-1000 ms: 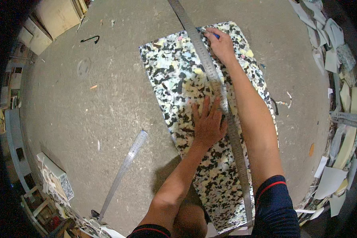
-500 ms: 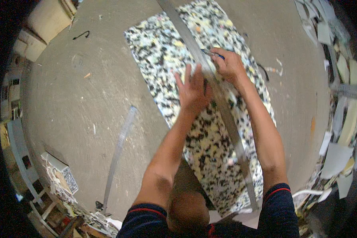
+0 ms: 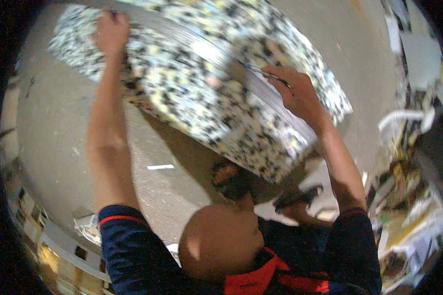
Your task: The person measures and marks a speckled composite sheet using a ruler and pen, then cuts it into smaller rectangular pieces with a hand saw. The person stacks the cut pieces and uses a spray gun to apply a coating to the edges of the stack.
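Speckled foam sheet (image 3: 182, 98) over floor (image 3: 59, 113), metal ruler (image 3: 205, 51) lying across it. Right hand (image 3: 298, 93) pinches slim tool (image 3: 259, 69) beside ruler; left hand (image 3: 112, 33) at sheet's far-left end, blurred, can't tell grip.

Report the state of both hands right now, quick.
Left hand: at the speckled sheet, too blurred to tell whether open or closed.
Right hand: closed, holding a slim tool.

speckled foam sheet (image 3: 182, 105) matt and coarse-grained, long ruler (image 3: 209, 52) smooth shiny metal with bright glare, floor (image 3: 59, 132) matt, concrete-like, shirt (image 3: 130, 248) dark matt cloth, collar (image 3: 248, 282) red cloth, white strip (image 3: 160, 167) flat, looks like paper or plastic.
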Available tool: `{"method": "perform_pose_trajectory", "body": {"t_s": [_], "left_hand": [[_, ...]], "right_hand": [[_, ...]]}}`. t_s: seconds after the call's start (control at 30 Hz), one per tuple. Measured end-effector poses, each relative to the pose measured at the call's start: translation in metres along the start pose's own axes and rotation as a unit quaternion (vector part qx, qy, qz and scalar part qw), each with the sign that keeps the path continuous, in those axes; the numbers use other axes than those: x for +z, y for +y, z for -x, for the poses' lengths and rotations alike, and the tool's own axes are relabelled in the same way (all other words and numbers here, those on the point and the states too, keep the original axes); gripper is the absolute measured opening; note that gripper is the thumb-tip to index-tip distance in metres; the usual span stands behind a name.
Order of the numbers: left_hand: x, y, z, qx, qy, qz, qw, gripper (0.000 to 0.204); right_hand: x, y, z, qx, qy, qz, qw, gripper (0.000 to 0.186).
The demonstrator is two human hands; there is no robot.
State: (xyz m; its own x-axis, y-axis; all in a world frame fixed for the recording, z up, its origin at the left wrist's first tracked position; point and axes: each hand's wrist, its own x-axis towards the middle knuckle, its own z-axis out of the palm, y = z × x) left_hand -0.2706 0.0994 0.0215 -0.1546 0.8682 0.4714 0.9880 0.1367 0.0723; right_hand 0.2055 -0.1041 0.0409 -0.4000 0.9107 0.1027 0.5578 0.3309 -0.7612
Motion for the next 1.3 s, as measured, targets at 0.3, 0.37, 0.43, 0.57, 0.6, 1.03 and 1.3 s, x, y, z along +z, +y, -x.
{"method": "perform_pose_trajectory", "body": {"t_s": [0.3,0.37,0.43,0.57,0.6,1.03,1.3], "left_hand": [[0.021,0.102,0.056,-0.011,-0.030,-0.039,0.999,0.070],[0.028,0.113,0.056,0.006,0.013,-0.084,0.996,0.069],[0.035,0.120,0.056,-0.010,0.001,-0.058,0.998,0.069],[0.045,0.118,0.056,-0.008,0.000,-0.094,0.996,0.073],[0.046,0.116,0.055,-0.004,0.003,-0.079,0.997,0.074],[0.031,0.026,0.010,-0.007,-0.003,-0.009,1.000,0.064],[-0.097,-0.165,-0.077,-0.036,-0.021,0.010,0.999,0.059]], "right_hand": [[-0.105,0.141,0.284,0.250,0.011,-0.115,0.961,0.026],[-0.122,0.162,0.321,0.258,0.033,-0.113,0.959,0.025],[-0.134,0.177,0.350,0.308,0.039,-0.154,0.938,0.024],[-0.147,0.191,0.376,0.343,0.014,-0.129,0.930,0.025],[-0.147,0.190,0.375,0.342,0.014,-0.108,0.933,0.024],[-0.085,0.113,0.146,0.229,-0.194,0.091,0.949,0.018],[0.074,-0.207,-0.261,0.006,-0.205,0.039,0.978,0.034]]}}
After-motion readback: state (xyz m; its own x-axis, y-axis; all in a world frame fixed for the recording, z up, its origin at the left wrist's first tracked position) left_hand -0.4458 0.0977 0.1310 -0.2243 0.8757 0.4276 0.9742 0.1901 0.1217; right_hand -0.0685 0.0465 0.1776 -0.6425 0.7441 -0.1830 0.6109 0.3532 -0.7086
